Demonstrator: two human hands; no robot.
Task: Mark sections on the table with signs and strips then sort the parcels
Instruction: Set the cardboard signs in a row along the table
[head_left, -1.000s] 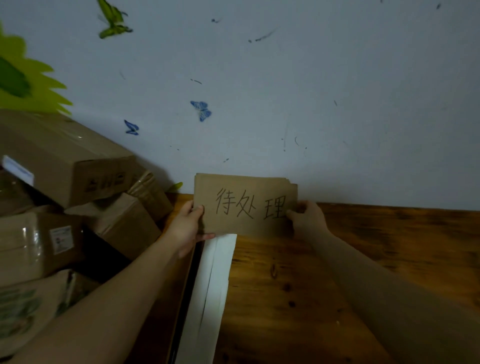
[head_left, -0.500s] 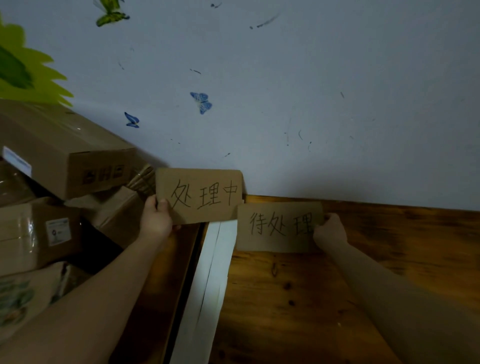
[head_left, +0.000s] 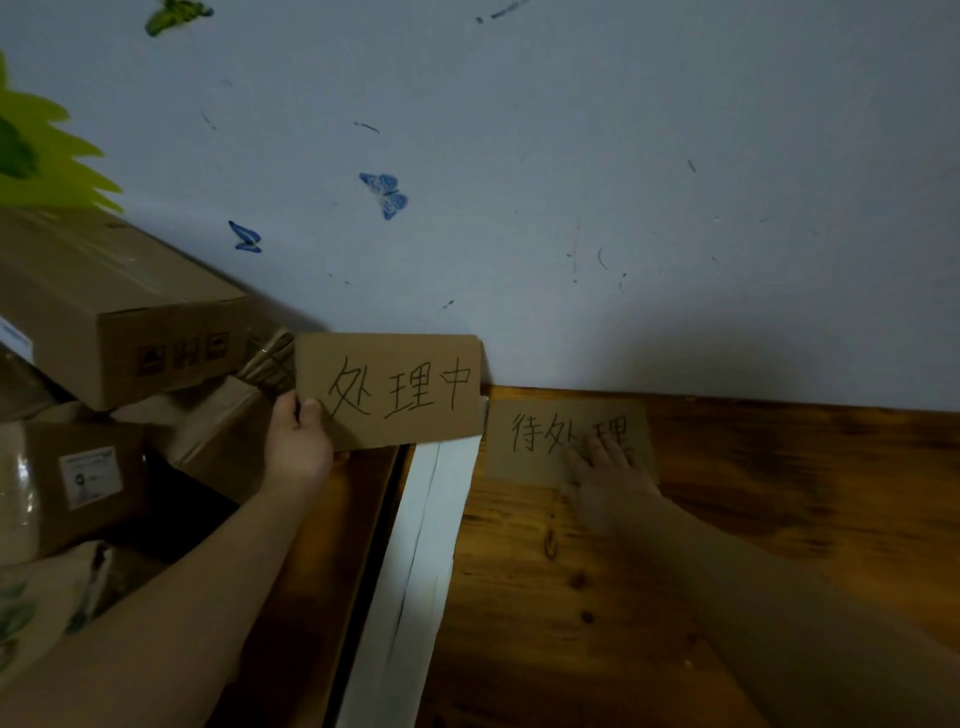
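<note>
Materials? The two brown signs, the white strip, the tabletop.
Raised brown rectangular sign and flat-lying brown sign: likely matte cardboard, dull, pen-marked. Long white strip: probably paper or card, matte, creased lengthwise. Wooden tabletop: seemingly varnished; grain and knots show.

Dim pale wall (head_left: 623, 156) with butterfly stickers (head_left: 384, 195) behind a wooden table (head_left: 779, 519).

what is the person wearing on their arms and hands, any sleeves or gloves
Nothing shows: both forearms are bare to the frame edge, no sleeves. The left hand and right hand have no gloves, and no ring, watch or bracelet is visible, though the light is dim.
</note>
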